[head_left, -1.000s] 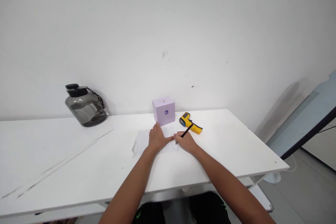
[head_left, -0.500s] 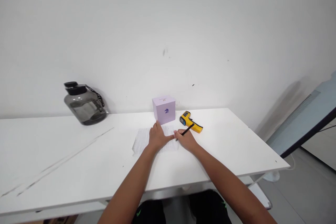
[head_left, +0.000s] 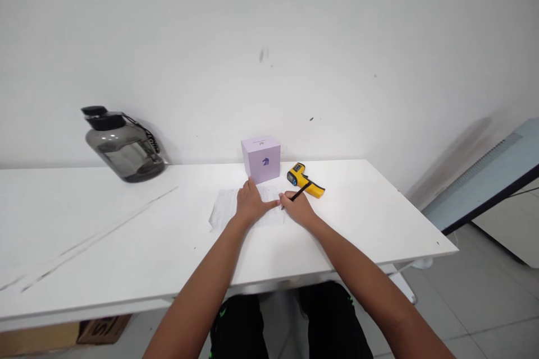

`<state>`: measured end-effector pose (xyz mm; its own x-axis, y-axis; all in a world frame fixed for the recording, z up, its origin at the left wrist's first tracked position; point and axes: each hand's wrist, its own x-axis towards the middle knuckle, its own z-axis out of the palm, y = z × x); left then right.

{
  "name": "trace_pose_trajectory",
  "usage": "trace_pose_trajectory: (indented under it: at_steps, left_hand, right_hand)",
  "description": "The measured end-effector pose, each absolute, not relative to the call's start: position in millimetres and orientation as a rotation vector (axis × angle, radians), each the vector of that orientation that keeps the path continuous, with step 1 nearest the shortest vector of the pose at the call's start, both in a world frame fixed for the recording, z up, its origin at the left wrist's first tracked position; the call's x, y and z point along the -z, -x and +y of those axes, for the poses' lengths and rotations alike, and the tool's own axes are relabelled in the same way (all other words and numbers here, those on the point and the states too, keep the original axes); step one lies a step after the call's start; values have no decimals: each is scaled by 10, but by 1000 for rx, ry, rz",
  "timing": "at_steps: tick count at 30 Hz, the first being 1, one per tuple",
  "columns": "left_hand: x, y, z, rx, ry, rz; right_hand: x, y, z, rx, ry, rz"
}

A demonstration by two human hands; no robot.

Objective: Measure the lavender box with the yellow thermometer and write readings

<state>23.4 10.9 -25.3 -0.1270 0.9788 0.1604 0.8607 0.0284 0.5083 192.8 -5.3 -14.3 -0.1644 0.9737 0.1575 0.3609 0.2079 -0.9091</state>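
A creased sheet of paper [head_left: 222, 208] with faint lines of writing lies on the white table. My left hand [head_left: 251, 203] rests flat on it, thumb stretched out to the right and fingertips close to the lilac box [head_left: 264, 161]. In my right hand [head_left: 298, 207] a black pen [head_left: 300, 191] is gripped, its tip down at the paper's right part beside my left thumb. Just beyond the right hand lies a yellow and black infrared thermometer [head_left: 305, 180], partly crossed by the pen's upper end.
A large grey see-through water bottle [head_left: 124, 148] with a black lid stands at the back left against the wall. The table [head_left: 374, 224] ends at the right, where a pale panel [head_left: 484, 179] leans. Beneath the left side sits a cardboard box [head_left: 46, 338].
The view has tilted down, so everything on the table sits higher in the picture. Both hands keep their places on the paper, the pen still in the right one.
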Motion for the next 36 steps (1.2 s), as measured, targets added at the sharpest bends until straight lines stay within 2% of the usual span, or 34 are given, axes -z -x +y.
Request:
trace_pose_trajectory:
  at_steps: [31, 34, 36]
  left_hand:
    - [150, -272, 35, -763, -1864, 2134]
    - [33, -284, 5, -960, -1835, 2156]
    - [-146, -309, -98, -1291, -1822, 2027]
  right_hand:
    - [159, -1977, -27, -923, 1252, -1685]
    - [163, -1982, -14, -933, 1237, -1660]
    - [165, -1982, -1, -933, 1227, -1636]
